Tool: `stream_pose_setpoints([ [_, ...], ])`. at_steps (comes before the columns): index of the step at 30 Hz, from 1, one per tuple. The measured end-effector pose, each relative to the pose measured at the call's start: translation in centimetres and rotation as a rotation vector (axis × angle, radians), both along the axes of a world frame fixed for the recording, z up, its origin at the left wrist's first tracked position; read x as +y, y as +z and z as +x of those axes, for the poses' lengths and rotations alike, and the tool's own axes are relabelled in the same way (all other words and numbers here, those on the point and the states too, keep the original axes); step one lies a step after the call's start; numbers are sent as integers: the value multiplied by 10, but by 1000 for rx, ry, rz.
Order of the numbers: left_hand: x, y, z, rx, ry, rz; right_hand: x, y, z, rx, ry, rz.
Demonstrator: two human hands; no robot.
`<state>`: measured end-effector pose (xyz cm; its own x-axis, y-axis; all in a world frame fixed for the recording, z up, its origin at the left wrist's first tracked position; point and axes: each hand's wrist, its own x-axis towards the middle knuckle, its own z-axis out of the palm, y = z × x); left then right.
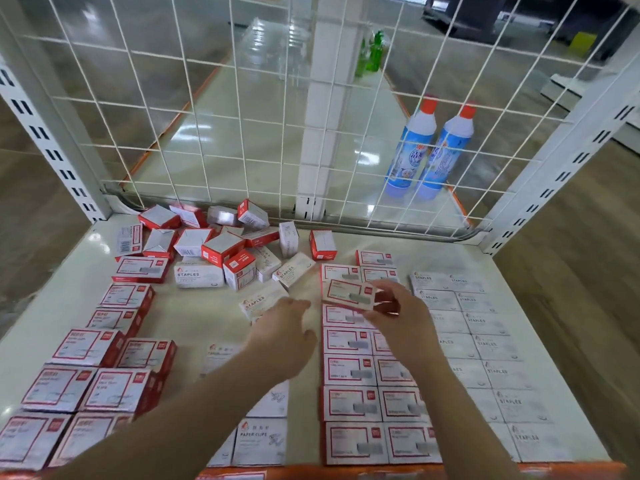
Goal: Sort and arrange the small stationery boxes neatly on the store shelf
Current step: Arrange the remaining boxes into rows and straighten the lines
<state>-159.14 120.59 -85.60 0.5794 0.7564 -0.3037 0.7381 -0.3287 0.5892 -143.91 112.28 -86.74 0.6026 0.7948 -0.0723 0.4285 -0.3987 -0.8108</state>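
My right hand [394, 311] pinches a red-and-white box [348, 294] just above the far end of two neat columns of red-and-white boxes [349, 403]. My left hand [284, 336] reaches forward with relaxed fingers, its fingertips close to a white STAPLES box [258, 301]; whether it touches is unclear. A jumbled pile of small boxes [214, 245] lies at the back of the white shelf [194, 313]. White STAPLES boxes [485, 344] stand in rows at the right, larger red-and-white boxes [104, 372] at the left, and PAPER CLIPS boxes [259, 441] near the front centre.
A white wire grid [242, 116] closes the shelf's back, with slotted uprights [52, 150] at both corners. Behind the grid stand two blue bottles with red caps [429, 150] and green bottles [372, 51] farther off. The shelf's orange front edge [381, 471] runs along the bottom.
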Motion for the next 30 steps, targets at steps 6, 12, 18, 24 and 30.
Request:
stream_pose_setpoints([
  [6, -6, -11, 36, 127, -246, 179, -1, 2, 38, -89, -87, -16],
  [12, -1, -18, 59, 280, -276, 251, 11, -2, 62, -213, -82, 11],
  [18, 11, -22, 65, 266, -242, 210, 45, -15, 73, -349, -10, -71],
  [24, 14, -15, 64, 286, -309, 208, 75, -34, 75, -361, 4, -40],
  [30, 13, -16, 64, 296, -333, 234, 95, -33, 73, -390, 124, -93],
])
